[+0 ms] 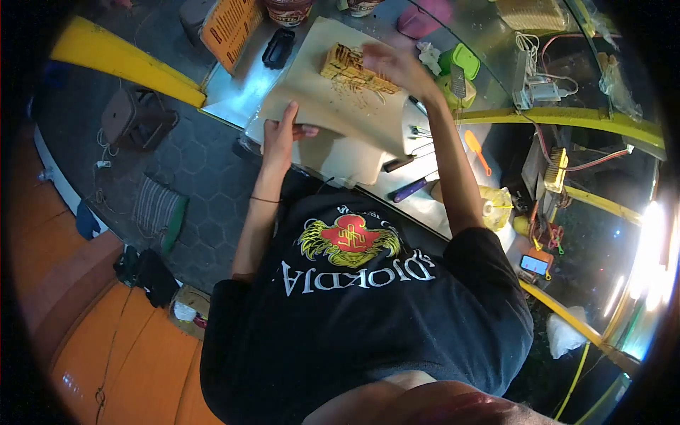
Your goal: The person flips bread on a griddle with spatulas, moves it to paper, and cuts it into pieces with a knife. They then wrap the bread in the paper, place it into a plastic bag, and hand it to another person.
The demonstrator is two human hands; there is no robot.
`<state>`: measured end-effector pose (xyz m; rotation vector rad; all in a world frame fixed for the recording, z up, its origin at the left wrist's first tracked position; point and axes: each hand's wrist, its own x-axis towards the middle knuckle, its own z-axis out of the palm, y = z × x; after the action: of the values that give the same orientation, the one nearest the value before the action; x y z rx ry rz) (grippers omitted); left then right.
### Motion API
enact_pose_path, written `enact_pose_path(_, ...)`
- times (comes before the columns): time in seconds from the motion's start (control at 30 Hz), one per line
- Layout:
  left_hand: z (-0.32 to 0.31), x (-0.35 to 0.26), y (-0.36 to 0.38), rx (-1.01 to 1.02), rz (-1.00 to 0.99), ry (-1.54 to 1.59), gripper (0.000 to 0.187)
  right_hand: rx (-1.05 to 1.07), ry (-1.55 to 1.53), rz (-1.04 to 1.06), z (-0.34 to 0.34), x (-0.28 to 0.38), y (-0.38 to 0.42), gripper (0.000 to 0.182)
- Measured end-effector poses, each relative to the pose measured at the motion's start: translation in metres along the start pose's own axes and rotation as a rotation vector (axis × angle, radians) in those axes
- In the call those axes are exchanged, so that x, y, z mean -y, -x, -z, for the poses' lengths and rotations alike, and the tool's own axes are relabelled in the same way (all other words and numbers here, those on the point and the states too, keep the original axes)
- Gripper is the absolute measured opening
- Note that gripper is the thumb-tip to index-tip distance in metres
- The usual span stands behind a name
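Note:
A sheet of brown wrapping paper (312,78) lies on the counter, its near edge raised and curling. My left hand (280,138) pinches that near edge at the left, with the thumb on top and fingers below. On the paper sits a block of toasted bread (343,67), cut into pieces and streaked with dark brown topping, crumbs scattered beside it. My right hand (400,71) is over the right end of the bread, smeared by motion, so I cannot tell whether its fingers grip it.
Right of the paper lie a purple-handled knife (411,189), an orange spatula (478,152) and a green-lidded container (460,62). A black object (279,48) and an orange menu board (230,35) are at the back left. A stool (134,117) stands on the floor.

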<state>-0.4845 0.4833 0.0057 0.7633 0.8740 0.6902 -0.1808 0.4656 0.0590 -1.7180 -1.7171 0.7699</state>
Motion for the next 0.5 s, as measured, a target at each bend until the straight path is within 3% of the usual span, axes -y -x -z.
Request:
enact_pose_path(0.07, -0.01, -0.008, -0.005, 0.078, 0.01, 0.069, 0.045, 0.271, 0.08, 0.004, -0.021, 0.067, 0.068, 0.068)
enact_pose_path(0.1, -0.012, -0.011, -0.006, 0.15, 0.027, 0.155, 0.049, 0.272, 0.369, 0.155, -0.042, 0.051, 0.085, 0.066)
enact_pose_path(0.13, -0.009, -0.006, -0.008, 0.166, 0.026, 0.138, 0.049, 0.152, 0.377, 0.07, -0.049, 0.059, 0.098, 0.048)
enact_pose_path(0.2, 0.002, 0.012, -0.003, 0.413, -0.526, -0.657, 0.052, 0.006, 0.495, -0.151, -0.064, 0.055, 0.113, 0.024)
enact_pose_path(0.23, 0.003, 0.002, 0.01, 0.477, -0.519, -0.956, 0.056, -0.018, 0.49, -0.16, -0.069, 0.056, 0.119, 0.024)
enact_pose_path(0.27, 0.013, 0.007, 0.007, 0.496, -0.526, -0.972, 0.056, -0.036, 0.462, -0.045, -0.074, 0.058, 0.123, 0.017)
enact_pose_path(0.33, 0.037, 0.024, 0.001, 0.483, -0.88, -1.485, 0.057, -0.085, 0.422, 0.057, -0.091, 0.06, 0.128, 0.013)
enact_pose_path(0.4, 0.047, 0.022, -0.003, 0.526, -0.851, -1.509, 0.056, 0.106, 0.571, 0.018, -0.107, 0.063, 0.123, 0.009)
enact_pose_path(0.47, 0.058, 0.011, -0.006, 0.515, -0.295, -1.369, 0.054, 0.122, 0.571, 0.014, -0.114, 0.072, 0.122, 0.011)
enact_pose_path(0.5, 0.063, 0.007, -0.008, 0.428, -0.421, -1.381, 0.052, 0.184, 0.57, 0.044, -0.114, 0.082, 0.124, 0.012)
